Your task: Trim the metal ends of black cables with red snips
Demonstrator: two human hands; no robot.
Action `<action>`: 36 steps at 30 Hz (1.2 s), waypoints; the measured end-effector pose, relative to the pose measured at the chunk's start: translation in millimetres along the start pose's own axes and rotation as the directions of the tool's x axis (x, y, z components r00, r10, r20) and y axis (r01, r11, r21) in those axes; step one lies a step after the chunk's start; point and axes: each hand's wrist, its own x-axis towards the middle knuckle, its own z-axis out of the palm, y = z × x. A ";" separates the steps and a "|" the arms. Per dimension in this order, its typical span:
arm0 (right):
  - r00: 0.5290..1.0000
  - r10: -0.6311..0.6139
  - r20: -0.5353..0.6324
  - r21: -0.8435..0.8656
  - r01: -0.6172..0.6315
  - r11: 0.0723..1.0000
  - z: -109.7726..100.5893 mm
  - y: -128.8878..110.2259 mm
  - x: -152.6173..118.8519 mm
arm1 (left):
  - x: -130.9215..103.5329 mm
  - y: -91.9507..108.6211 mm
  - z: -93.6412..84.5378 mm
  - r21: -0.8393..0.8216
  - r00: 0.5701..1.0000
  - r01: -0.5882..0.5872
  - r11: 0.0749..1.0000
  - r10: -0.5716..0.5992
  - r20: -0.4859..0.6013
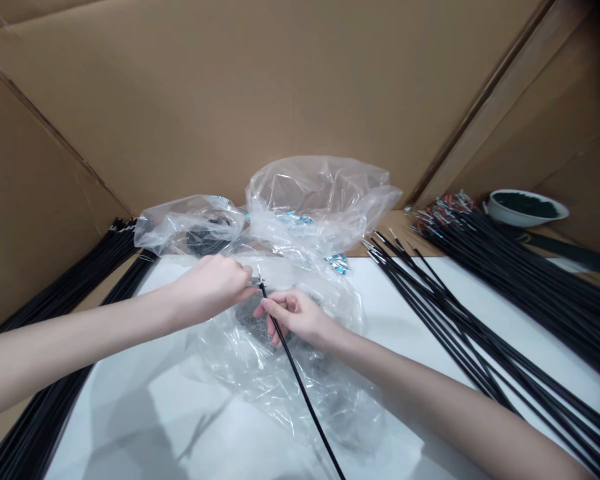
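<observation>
A thin black cable (300, 383) runs from the bottom edge up to the middle of the view, its pale tip pointing away from me. My right hand (297, 313) pinches it between thumb and forefinger a little below the tip. My left hand (223, 283) is closed beside the tip, with a small grey metal piece (257, 281) showing at its fingertips against the cable. Most of that piece is hidden, so its kind is unclear. Beneath both hands lies a clear plastic bag (280, 387) with a mass of small grey items inside, too fine to make out.
More clear bags (325, 193) stand behind, one with dark contents, one with blue-silver pieces. Loose black cables (440, 307) lie to the right, beside a thick cable bundle (530, 280) with coloured ends. A white bowl (510, 212) sits beyond. Cable bundles (80, 280) line the left. Cardboard walls (280, 87) surround the table.
</observation>
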 end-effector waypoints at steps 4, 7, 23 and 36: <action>1.000 -0.009 -0.010 0.002 0.009 1.000 0.7 4.7 1.2 | 3.9 6.1 1.7 0.044 0.996 -0.073 0.996 0.075 -0.046; 1.000 -0.005 -0.019 0.030 0.006 1.000 0.7 3.9 1.0 | 3.9 3.8 3.0 0.031 0.998 -0.057 0.998 0.058 -0.028; 0.985 0.081 0.152 0.494 -0.147 0.857 -1.6 -4.9 -3.8 | -2.0 -13.1 30.4 -0.235 0.977 -0.032 0.971 -0.020 -0.214; 0.991 0.079 0.111 0.462 -0.122 0.878 -1.0 -5.4 -4.6 | -10.7 -12.4 33.3 -0.321 0.965 -0.044 0.946 -0.043 -0.259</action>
